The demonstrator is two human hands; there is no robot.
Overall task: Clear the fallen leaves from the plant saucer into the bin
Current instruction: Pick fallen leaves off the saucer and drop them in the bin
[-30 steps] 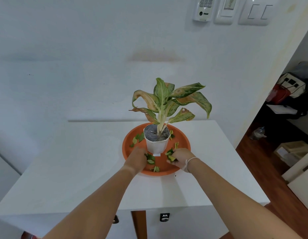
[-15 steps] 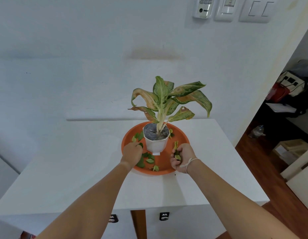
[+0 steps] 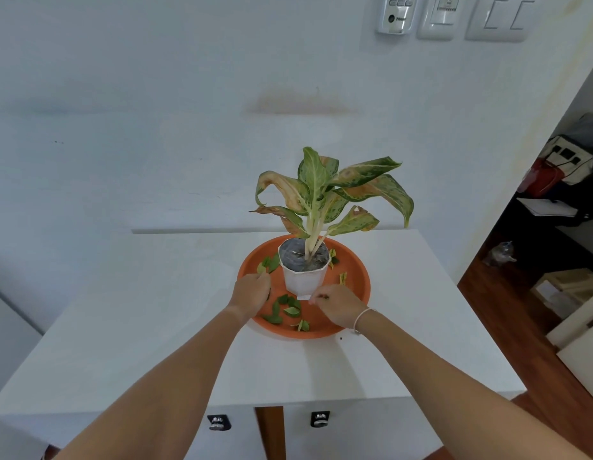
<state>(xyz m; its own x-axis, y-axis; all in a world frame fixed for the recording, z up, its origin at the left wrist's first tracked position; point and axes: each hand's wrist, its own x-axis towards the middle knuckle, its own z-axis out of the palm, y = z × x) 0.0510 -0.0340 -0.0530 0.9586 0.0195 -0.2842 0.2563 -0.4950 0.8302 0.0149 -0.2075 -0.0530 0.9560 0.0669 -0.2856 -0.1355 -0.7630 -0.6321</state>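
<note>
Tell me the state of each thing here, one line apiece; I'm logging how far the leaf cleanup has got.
Orange saucer: on the white table, leaf bits remain inside.
Fallen leaves: scattered, mostly at the near side, some left and right of the pot.
White pot: upright in the saucer.
Plant: standing, leaves browning and drooping.
Left hand: closed, over the saucer's left part.
Right hand: fingers pinched by the pot's base.
</note>
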